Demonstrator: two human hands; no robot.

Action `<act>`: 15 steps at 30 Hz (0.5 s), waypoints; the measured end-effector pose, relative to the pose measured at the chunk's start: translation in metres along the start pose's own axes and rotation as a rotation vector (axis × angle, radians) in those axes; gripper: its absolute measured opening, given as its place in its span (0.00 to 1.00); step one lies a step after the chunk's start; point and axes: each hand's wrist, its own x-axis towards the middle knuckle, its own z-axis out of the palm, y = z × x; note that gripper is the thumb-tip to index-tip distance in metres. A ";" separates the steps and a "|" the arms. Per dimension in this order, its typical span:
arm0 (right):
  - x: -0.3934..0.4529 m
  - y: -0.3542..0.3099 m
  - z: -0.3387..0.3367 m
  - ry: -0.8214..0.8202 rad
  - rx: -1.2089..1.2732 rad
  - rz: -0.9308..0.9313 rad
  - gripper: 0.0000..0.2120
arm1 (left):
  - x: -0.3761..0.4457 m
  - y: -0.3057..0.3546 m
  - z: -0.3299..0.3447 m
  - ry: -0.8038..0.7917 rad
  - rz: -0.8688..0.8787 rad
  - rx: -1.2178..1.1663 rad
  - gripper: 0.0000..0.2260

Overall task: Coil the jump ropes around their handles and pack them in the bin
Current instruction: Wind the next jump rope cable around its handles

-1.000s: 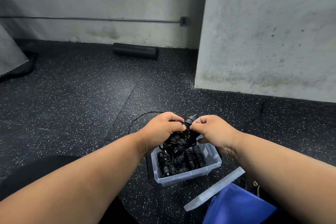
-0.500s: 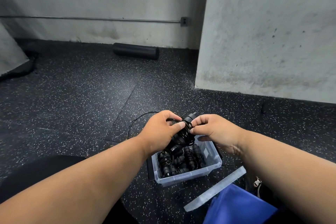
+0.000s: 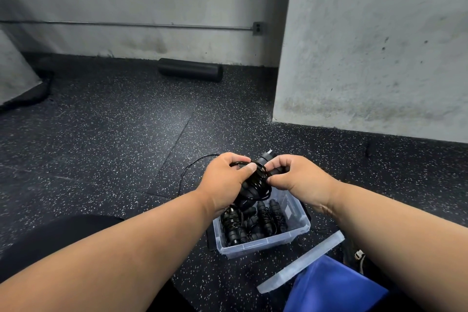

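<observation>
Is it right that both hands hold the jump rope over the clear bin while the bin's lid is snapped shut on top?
Not quite. The head view shows the left hand and right hand holding the jump rope over the clear bin, but the bin is open. Its lid lies on the floor beside it.

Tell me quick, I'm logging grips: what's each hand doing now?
Left hand: closed on the jump rope, thumb pinning its coils.
Right hand: closed, pinching the same jump rope, above the bin.

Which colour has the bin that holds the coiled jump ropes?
Clear, faintly bluish plastic bin, best seen in the head view.
</observation>
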 end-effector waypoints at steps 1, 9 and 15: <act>0.001 0.000 0.001 0.003 0.013 0.010 0.09 | 0.001 0.000 0.000 0.008 0.005 -0.006 0.08; 0.000 -0.004 -0.001 0.043 -0.066 -0.015 0.09 | -0.001 -0.008 0.003 0.050 0.023 -0.081 0.07; 0.001 0.001 0.006 0.116 -0.221 -0.031 0.10 | 0.001 -0.013 0.005 0.071 0.021 -0.065 0.06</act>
